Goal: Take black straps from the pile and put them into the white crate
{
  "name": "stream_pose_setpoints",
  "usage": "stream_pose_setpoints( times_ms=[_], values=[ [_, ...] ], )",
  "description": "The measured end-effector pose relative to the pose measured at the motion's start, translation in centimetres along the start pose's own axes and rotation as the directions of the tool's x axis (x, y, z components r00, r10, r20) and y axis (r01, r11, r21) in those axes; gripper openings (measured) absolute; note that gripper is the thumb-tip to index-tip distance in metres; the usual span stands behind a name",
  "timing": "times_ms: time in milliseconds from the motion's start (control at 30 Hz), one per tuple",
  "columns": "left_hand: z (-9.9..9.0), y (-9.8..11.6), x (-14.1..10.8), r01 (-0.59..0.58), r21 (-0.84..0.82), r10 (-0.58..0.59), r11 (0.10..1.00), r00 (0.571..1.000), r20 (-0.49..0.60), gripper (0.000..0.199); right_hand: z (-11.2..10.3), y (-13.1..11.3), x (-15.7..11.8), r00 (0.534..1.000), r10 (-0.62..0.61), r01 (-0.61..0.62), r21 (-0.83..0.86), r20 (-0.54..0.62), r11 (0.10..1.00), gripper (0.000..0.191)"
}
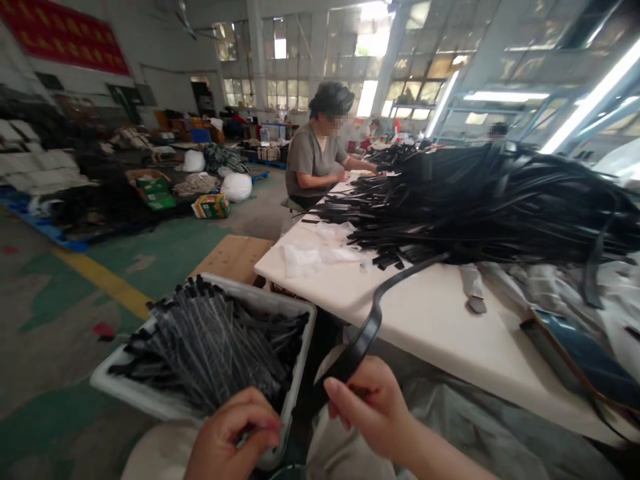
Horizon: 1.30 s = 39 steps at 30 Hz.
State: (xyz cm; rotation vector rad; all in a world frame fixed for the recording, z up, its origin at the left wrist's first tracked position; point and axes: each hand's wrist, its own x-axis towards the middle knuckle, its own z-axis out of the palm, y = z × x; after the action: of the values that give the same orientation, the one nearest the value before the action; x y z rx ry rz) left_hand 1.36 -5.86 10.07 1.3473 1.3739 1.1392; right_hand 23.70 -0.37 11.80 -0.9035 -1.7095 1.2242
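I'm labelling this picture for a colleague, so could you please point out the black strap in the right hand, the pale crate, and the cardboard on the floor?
Black strap (pixel 369 330): head view, its free middle stretch.
Pale crate (pixel 302 360): head view, its side rim.
Cardboard (pixel 230 257): head view, its top face.

Red banner (pixel 65 37) on wall (pixel 150 43), yellow stripe (pixel 103 280) on floor (pixel 165 240), carton (pixel 211 207) beside white sack (pixel 237 187)

R hand (pixel 375 407) grips blk strap (pixel 367 331); L hand (pixel 235 433) nr wht bin (pixel 304 357) w/ strips (pixel 200 340).
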Motion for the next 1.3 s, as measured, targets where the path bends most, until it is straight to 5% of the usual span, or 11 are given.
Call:
stream_pose_setpoints(
  times_ms=[100, 200, 533, 767, 1000, 1300],
  values=[
    [-0.7, 0.6, -0.3, 0.026, 0.050, -0.026, 0.998, 1.000, -0.001, 0.010, 1.9, -0.2, 0.4, 0.970, -0.244, 0.241, -0.108, -0.006, 0.964, 0.053],
    [-1.4, 0.4, -1.1, 0.043, 0.079, -0.043, 0.996, 0.999, -0.003, 0.014, 2.6, 0.2, 1.4, 0.933, -0.359, 0.361, -0.140, 0.037, 0.922, 0.051],
    [-0.8, -0.6, -1.9, 0.075, -0.043, -0.079, 0.996, 0.992, -0.095, 0.026, 2.9, 0.8, 2.0, 0.902, -0.397, 0.412, -0.059, 0.169, 0.909, 0.053],
    [-0.5, -0.6, -2.0, 0.246, -0.213, -0.265, 0.946, 0.962, -0.064, 0.046, 3.4, 2.0, 1.3, 0.957, -0.249, 0.238, 0.087, 0.148, 0.967, 0.045],
    [-0.2, -0.8, -1.5, 0.244, -0.212, -0.263, 0.946, 0.963, -0.065, 0.048, 3.7, 2.7, 0.6, 0.986, -0.104, 0.075, 0.204, 0.131, 0.976, 0.047],
    [-0.3, -1.4, -1.5, 0.246, -0.177, -0.262, 0.953, 0.963, -0.069, 0.043, 3.8, 3.0, 0.7, 0.986, -0.084, 0.057, 0.183, 0.143, 0.982, 0.048]
  ],
)
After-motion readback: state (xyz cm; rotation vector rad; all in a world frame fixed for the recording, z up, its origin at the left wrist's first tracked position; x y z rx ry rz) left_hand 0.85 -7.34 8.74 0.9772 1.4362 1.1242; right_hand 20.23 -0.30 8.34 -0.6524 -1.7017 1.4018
